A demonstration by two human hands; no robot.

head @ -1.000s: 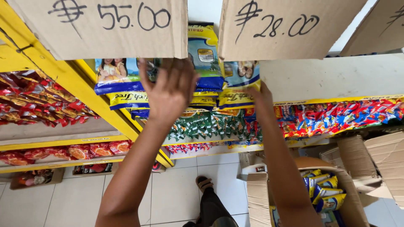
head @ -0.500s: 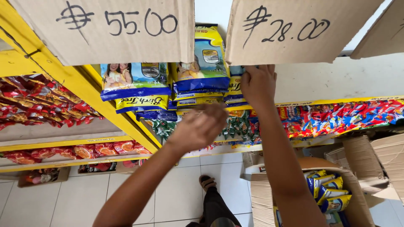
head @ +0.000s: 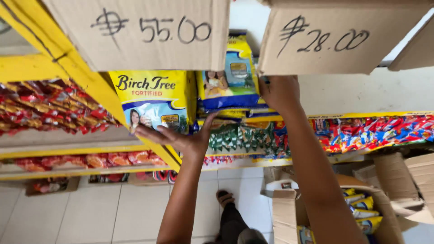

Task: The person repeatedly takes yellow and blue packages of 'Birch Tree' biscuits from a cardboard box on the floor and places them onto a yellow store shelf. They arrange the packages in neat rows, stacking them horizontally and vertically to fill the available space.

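I'm in a small shop: cardboard price signs (head: 144,31) above my grip, yellow shelves (head: 81,151) packed with snack packets (head: 54,106).

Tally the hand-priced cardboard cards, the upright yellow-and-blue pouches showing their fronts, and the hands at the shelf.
cardboard price cards: 2
upright yellow-and-blue pouches: 2, with more stacked flat beneath, too hidden to count
hands: 2, the left hand spread on the pouches and the right hand beside the centre one
Total: 6
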